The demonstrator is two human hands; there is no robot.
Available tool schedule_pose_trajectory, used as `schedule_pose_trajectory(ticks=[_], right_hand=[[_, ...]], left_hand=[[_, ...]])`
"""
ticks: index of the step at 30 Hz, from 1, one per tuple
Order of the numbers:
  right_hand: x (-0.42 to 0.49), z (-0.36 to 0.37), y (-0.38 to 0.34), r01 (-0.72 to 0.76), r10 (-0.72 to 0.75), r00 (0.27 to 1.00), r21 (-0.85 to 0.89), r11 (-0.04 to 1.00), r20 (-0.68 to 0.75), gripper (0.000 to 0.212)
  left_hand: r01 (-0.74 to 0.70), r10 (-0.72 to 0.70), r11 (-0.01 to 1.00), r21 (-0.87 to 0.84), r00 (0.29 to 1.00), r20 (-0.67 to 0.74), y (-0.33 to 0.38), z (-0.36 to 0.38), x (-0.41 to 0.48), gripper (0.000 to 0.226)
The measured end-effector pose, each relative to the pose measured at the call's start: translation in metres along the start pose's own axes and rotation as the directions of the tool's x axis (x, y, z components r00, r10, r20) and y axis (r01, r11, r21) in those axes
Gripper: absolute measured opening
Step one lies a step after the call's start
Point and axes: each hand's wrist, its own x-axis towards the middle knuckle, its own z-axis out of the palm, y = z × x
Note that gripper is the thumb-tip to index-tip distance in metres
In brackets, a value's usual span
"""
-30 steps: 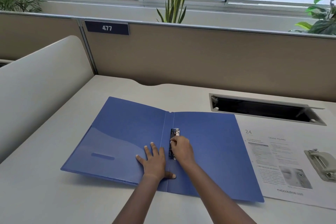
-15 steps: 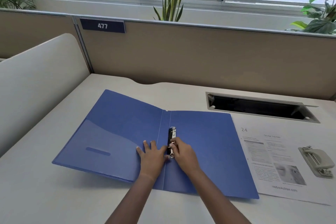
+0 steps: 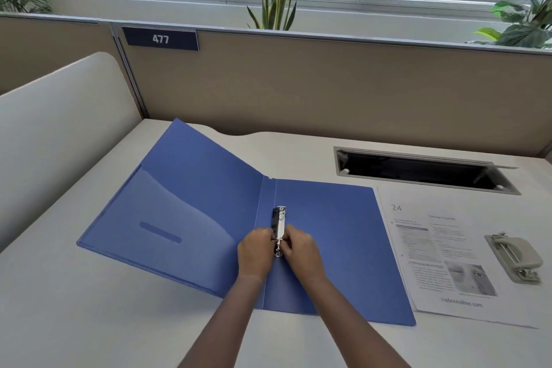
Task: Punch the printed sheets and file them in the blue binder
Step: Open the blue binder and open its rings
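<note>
Head view: I see binder [image 3: 328,233] open flat on desk [image 3: 89,308], left hand [image 3: 255,255] and right hand [image 3: 301,254] both with fingers [image 3: 266,232] clamped on its ring clip [image 3: 280,222], sheets [image 3: 433,248] just right of it, punch [image 3: 515,257] at their right edge.

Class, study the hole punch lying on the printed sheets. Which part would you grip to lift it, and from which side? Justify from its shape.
Grip the hole punch across its narrow middle, pinching both long edges and coming from above. It lies flat on the printed sheets, long and slim, with its long sides free.
</note>
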Motion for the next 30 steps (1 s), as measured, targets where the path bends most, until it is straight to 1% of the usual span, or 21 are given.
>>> schedule_pose_trajectory(ticks=[4,8,10,12,13,19,22,27,30], right_hand=[[0.0,0.0,-0.002,-0.022,0.022,1.0,0.041,0.999,0.016,0.017],[0.0,-0.001,-0.006,-0.047,0.047,0.999,0.106,0.993,0.002,0.018],[0.001,-0.001,-0.006,-0.081,0.082,0.997,0.123,0.989,-0.001,0.026],[0.002,-0.001,-0.005,-0.12,0.121,0.993,0.147,0.982,0.003,0.038],[0.002,-0.001,-0.005,-0.137,0.138,0.99,0.159,0.978,0.004,0.04],[0.003,0.002,-0.002,-0.192,0.201,0.979,0.232,0.953,-0.014,0.039],[0.002,0.001,-0.003,-0.228,0.242,0.97,0.303,0.925,-0.009,0.036],[-0.001,0.002,-0.001,-0.278,0.315,0.949,0.444,0.852,-0.01,0.034],[-0.003,0.002,0.0,-0.291,0.339,0.941,0.49,0.821,-0.009,0.034]], left_hand=[[0.05,-0.052,0.993,-0.107,0.998,-0.017,-0.002,0.002,0.0,0.016],[0.087,-0.093,0.973,-0.215,0.995,-0.02,-0.001,0.002,0.0,0.011],[0.098,-0.107,0.958,-0.269,0.994,-0.022,-0.001,0.002,0.0,0.011],[0.099,-0.112,0.942,-0.32,0.994,-0.02,-0.002,0.003,0.001,0.012],[0.098,-0.11,0.935,-0.342,0.994,-0.016,-0.002,0.003,0.001,0.014],[0.094,-0.105,0.9,-0.425,0.994,-0.003,-0.005,0.004,0.004,0.028],[0.091,-0.097,0.885,-0.456,0.995,0.011,-0.008,0.003,0.005,0.035],[0.109,-0.108,0.854,-0.509,0.994,0.03,-0.014,0.001,0.008,0.035],[0.113,-0.109,0.846,-0.52,0.993,0.038,-0.017,0.0,0.008,0.034]])
